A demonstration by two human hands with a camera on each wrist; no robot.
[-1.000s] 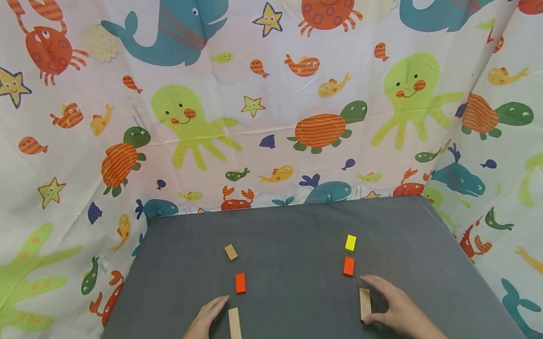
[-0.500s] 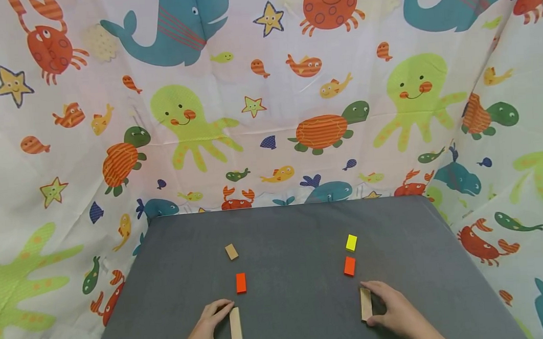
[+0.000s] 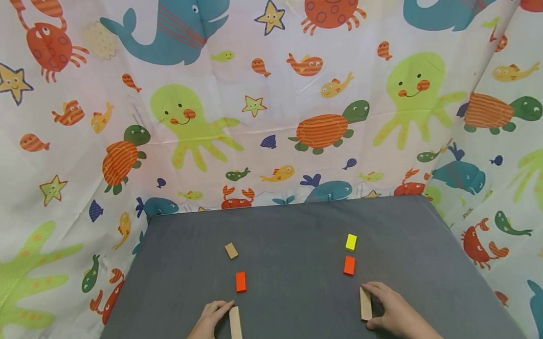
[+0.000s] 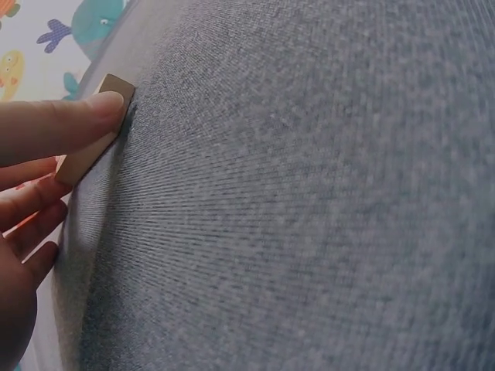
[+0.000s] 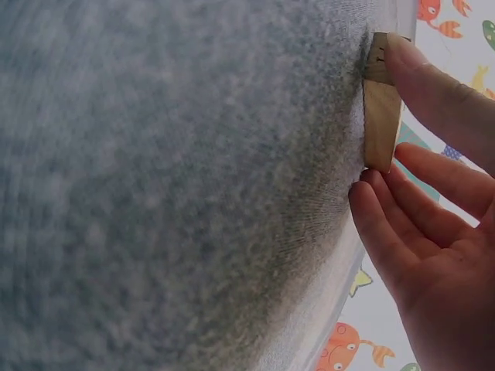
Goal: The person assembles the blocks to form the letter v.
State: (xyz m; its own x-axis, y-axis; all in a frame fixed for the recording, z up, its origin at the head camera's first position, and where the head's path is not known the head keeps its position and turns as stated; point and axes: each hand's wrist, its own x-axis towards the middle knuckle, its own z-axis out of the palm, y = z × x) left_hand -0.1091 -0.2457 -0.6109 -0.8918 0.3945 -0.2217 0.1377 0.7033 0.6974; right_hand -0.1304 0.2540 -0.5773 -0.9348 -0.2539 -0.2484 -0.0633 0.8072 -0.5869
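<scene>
Change: since a second ago both hands closed in on their blocks, so I judge both grasps set | left hand [image 3: 205, 335] grip: thumb and fingers pinch long plain wooden block [image 3: 235, 324] lying on grey bench [image 3: 293, 230] | right hand [image 3: 396, 314] grip: likewise pinching second plain wooden block [image 3: 365, 304], near front edge.

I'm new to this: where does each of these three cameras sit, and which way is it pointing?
Head: worn on the head, looking forward and down at the grey table; both the left hand and right hand show.
Left wrist: low by the tabletop; fingers touch the left wooden block.
Right wrist: low by the tabletop; fingers touch the right wooden block.
Shared: each wrist's block also appears in the head view.
</scene>
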